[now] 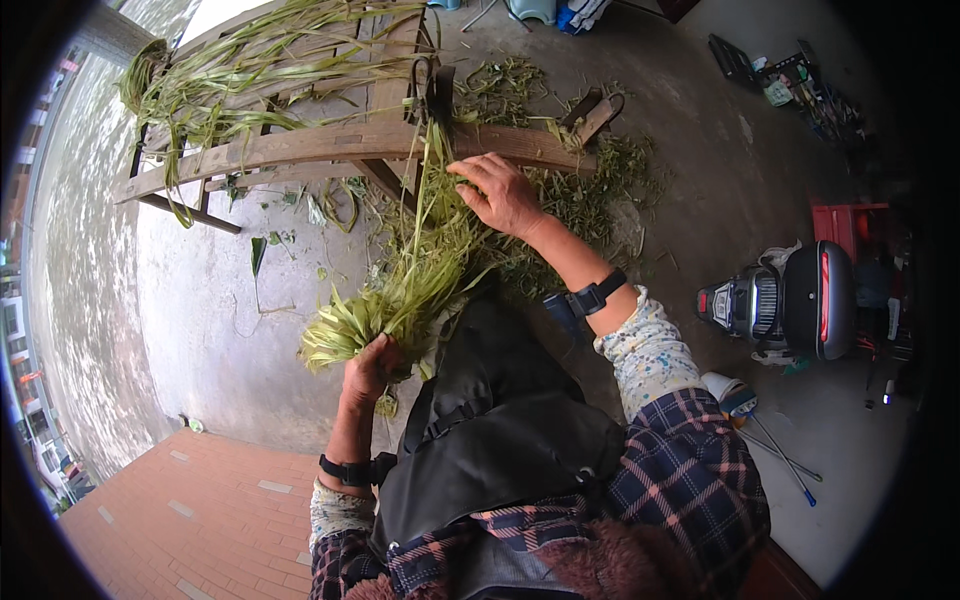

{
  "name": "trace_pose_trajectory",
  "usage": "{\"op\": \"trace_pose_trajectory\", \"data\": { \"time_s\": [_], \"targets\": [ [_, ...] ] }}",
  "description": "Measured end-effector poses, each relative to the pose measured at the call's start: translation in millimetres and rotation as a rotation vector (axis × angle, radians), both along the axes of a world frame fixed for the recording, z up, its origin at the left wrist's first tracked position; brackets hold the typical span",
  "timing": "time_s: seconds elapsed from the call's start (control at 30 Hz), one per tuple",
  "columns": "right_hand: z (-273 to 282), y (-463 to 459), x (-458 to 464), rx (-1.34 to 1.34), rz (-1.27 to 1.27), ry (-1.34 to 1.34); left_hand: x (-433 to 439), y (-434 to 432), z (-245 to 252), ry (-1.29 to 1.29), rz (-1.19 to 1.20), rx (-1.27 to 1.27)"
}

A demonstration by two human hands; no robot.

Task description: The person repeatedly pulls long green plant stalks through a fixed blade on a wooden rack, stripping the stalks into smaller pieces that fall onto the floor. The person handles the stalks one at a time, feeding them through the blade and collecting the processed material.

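My left hand [369, 367] is closed around a thick bundle of pale green plant-fibre strips [349, 322], with the cut or folded ends fanning out beyond the fist. From the bundle, long strips run up to a dark metal fitting [431, 94] on a curved wooden beam [300, 146]. My right hand [499, 195] is at those stretched strips just below the beam, thumb and fingers apart, and nothing is visibly gripped in it. More long green strips [255, 71] lie across the slatted wooden bench behind the beam. A black apron [510, 420] covers my lap.
Green plant scraps [592, 187] litter the concrete floor around the beam's right end, where a wooden block with a metal loop [598, 118] sits. A motor scooter [795, 300] is parked at right, near a mop [780, 450]. Brick paving [202, 517] lies lower left.
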State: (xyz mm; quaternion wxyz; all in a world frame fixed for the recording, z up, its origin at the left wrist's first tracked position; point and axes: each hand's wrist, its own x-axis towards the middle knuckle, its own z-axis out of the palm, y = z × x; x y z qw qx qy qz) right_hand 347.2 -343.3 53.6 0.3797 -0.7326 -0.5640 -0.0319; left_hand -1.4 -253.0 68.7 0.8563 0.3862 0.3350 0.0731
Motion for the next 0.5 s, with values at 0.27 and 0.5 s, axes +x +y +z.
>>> {"op": "trace_pose_trajectory", "data": {
  "time_s": [0.27, 0.5],
  "targets": [
    [-66.2, 80.8, -73.0, -0.189, 0.147, 0.047, -41.0, -18.5, 18.9, -0.109, 0.235, -0.147],
    [-15.8, 72.5, -56.2, -0.606, 0.277, -0.218, -53.4, -5.4, 39.3, -0.120, 0.229, -0.101]
  ]
}}
